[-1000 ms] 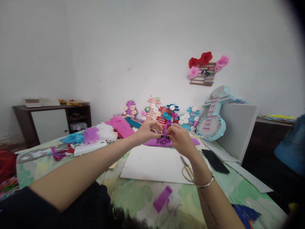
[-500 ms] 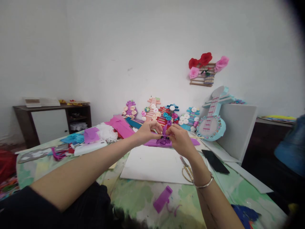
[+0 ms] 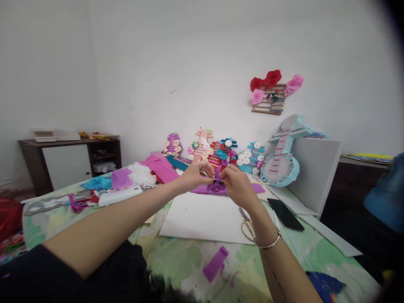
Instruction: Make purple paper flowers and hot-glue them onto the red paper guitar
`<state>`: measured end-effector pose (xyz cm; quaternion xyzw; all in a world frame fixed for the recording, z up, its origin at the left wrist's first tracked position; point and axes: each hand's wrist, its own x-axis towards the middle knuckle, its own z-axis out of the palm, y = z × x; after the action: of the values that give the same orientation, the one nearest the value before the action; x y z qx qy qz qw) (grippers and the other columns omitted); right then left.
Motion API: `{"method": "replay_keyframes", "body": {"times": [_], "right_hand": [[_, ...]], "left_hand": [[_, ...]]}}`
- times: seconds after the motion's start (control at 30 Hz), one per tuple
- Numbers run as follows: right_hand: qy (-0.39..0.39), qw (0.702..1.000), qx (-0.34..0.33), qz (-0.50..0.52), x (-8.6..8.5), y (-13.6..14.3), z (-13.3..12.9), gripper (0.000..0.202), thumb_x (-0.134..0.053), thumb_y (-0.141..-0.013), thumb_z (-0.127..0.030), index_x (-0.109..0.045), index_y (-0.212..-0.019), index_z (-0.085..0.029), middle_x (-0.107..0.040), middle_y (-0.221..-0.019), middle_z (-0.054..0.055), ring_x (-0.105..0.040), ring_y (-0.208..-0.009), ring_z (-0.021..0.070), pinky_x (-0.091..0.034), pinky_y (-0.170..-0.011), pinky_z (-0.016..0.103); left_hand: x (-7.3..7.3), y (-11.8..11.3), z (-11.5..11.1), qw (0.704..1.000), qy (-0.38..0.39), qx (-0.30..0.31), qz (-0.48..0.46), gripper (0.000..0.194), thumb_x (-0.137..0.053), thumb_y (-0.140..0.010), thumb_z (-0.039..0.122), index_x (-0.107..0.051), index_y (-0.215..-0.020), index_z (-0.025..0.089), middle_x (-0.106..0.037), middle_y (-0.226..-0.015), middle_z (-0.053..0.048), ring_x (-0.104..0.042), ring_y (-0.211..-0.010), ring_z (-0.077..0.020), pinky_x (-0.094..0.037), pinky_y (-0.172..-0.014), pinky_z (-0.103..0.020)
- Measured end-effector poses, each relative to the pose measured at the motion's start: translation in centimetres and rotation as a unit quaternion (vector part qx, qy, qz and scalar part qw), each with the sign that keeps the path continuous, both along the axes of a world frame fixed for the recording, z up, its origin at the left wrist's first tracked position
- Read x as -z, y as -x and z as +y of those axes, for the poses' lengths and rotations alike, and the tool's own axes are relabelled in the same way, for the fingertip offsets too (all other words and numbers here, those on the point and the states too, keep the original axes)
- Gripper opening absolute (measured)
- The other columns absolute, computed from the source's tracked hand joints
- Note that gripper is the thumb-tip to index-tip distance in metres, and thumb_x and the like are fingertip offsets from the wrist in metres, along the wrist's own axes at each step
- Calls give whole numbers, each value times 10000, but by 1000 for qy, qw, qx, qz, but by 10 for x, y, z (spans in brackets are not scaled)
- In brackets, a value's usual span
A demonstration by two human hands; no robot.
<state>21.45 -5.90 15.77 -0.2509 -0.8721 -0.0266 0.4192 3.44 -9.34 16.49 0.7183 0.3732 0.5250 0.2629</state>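
Between my two hands is a small piece of purple crepe paper (image 3: 217, 173), partly hidden by the fingers. My left hand (image 3: 198, 173) pinches its left side, thumb against fingers. From the right, my right hand (image 3: 236, 181) pinches the other side. Both hands are raised over the far edge of a white board (image 3: 202, 219). Behind and below them lies a larger purple paper sheet (image 3: 259, 188). Gold-handled scissors (image 3: 248, 227) rest on the board by my right wrist. A purple paper scrap (image 3: 216, 264) lies nearer me on the tablecloth.
Decorated paper instruments (image 3: 214, 153) lean along the wall, with a large light-blue one (image 3: 280, 164) at right. A black phone (image 3: 285, 213) lies right of the board. Crumpled coloured paper (image 3: 121, 179) and a white glue gun-like object (image 3: 120, 195) are at left.
Almost nothing differs. Both hands keep their pinch on the purple crepe paper, with only a very slight shift of the fingers and right wrist.
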Motion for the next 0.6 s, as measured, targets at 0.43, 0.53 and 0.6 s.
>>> {"method": "replay_keyframes", "body": {"times": [0.43,0.53,0.6], "right_hand": [[-7,1000,5,-4,0,0,-1,234,-437,-647,21,-517,-706,-190,-544,-802,42,-494,-704,176,-330,-607,267],[-6,1000,7,-5,0,1,-1,223,-442,-653,14,-520,-709,-186,-544,-801,41,-491,-701,174,-329,-609,265],[-5,1000,11,-6,0,1,-1,220,-440,-657,11,-524,-716,-184,-546,-809,44,-492,-706,174,-328,-612,265]], "left_hand": [[-1,-1,-2,1000,15,11,-5,205,-714,-600,103,-521,-666,126,-593,-701,-9,-558,-668,-103,-453,-620,-234],[0,-1,-2,1000,12,15,-6,207,-708,-602,103,-511,-659,127,-589,-693,-4,-556,-657,-102,-452,-611,-234],[0,-1,-2,1000,11,15,-6,204,-707,-602,106,-510,-652,127,-586,-683,0,-553,-638,-98,-450,-603,-235]]}}
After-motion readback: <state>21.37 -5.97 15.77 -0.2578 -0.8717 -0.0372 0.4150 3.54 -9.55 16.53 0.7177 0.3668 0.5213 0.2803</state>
